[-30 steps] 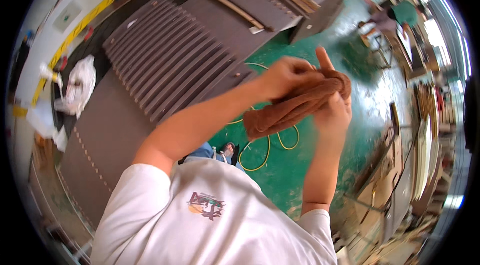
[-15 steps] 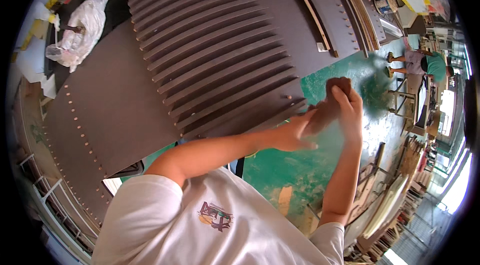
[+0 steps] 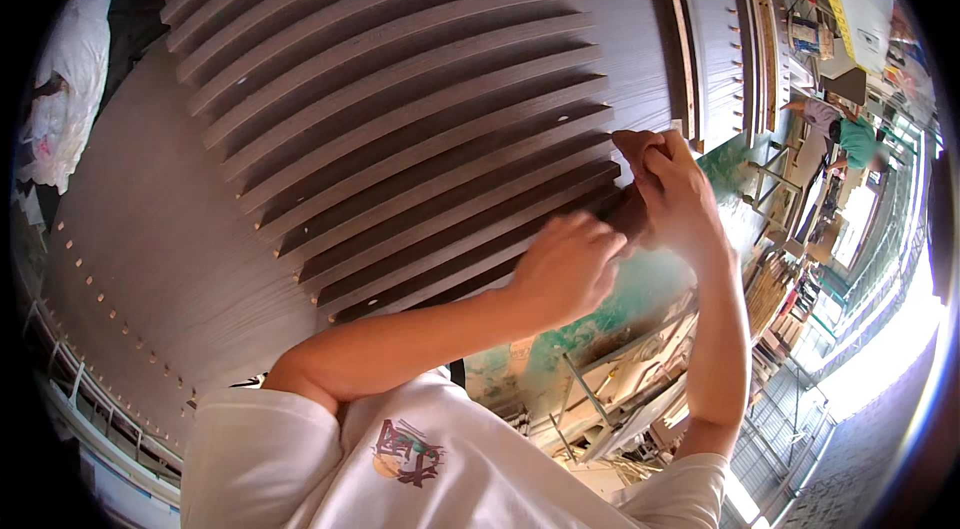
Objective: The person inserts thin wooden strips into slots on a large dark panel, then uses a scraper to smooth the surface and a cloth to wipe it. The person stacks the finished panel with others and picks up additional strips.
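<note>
My left hand (image 3: 568, 269) is closed, its fingers curled on the lower end of a limp brown cloth (image 3: 632, 213). The upper part of the cloth is pinched in my right hand (image 3: 682, 197), with a folded corner sticking out past the fingers. Both hands are raised at the near right ends of a row of dark brown slats (image 3: 430, 119). These slats stand on edge, side by side, across a large brown panel. Whether the cloth touches the slat ends, I cannot tell.
Small wooden dowels (image 3: 112, 313) stand in lines on the brown panel (image 3: 170, 229) at left. A crumpled plastic bag (image 3: 75, 79) lies far left. Long strips (image 3: 765, 54) lie at upper right. Beyond the green floor (image 3: 735, 169), a person in a green top (image 3: 858, 141) stands near stacked timber.
My hands and the cloth have moved up toward the slat ends. My left hand's fingers, spread before, are now curled in. The whole view has shifted, and the slats look larger.
</note>
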Motion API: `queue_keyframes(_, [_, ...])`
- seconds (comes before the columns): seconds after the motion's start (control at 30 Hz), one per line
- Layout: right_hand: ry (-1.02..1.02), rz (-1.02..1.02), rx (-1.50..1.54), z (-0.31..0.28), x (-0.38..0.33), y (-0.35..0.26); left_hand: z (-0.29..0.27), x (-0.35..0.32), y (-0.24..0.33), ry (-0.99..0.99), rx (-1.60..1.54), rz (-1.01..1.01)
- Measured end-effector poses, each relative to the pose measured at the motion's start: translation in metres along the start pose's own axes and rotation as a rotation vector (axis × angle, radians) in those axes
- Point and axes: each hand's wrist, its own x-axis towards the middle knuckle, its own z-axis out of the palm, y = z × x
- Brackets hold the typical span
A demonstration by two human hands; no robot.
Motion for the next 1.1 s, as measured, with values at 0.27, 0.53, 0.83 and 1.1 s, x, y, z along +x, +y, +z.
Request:
queue_keyframes(0.27, [-0.320,-0.219,-0.222,0.008,0.071,-0.044,-0.047,-0.017,-0.041,0.199,0.663,0.023])
queue_keyframes(0.53, [-0.300,-0.291,-0.440,0.022,0.081,-0.040,-0.042,-0.017,-0.046,0.210,0.692,-0.002])
queue_keyframes(0.83, [-0.262,-0.071,-1.059,0.014,0.084,0.026,-0.040,-0.017,-0.046,0.224,0.717,0.019])
queue_keyframes(1.1, [0.149,0.223,-0.531,-0.017,-0.027,0.071,-0.038,-0.027,-0.051,0.261,0.759,0.062])
